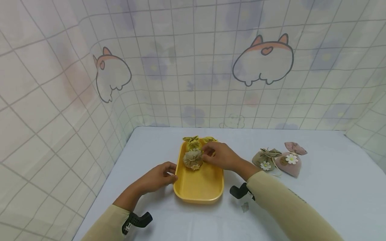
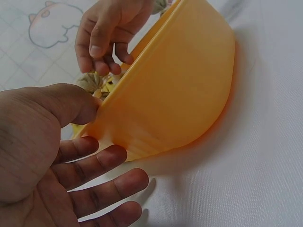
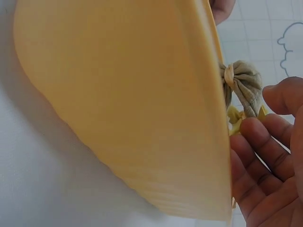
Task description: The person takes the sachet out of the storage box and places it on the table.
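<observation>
A yellow tray (image 1: 199, 194) stands on the table with small drawstring pouches in its far part. One is a beige pouch (image 1: 192, 159) with a flower; behind it are a yellow-green pouch (image 1: 193, 144) and another yellow-green pouch (image 1: 209, 139), partly hidden. My right hand (image 1: 221, 155) reaches over the tray's right rim, beside the beige pouch. In the right wrist view, thumb and fingers stand apart around the pouch's gathered top (image 3: 246, 82), not pinching it. At the tray's left side, my left hand (image 2: 61, 151) has its thumb at the rim and its other fingers loosely spread.
To the right on the table lie a grey-green pouch (image 1: 265, 160) and a pink pouch (image 1: 291, 160), side by side, each with a white flower. A small clear scrap (image 1: 245, 207) lies near the right wrist. A patterned curtain (image 1: 187, 83) hangs behind and at the left.
</observation>
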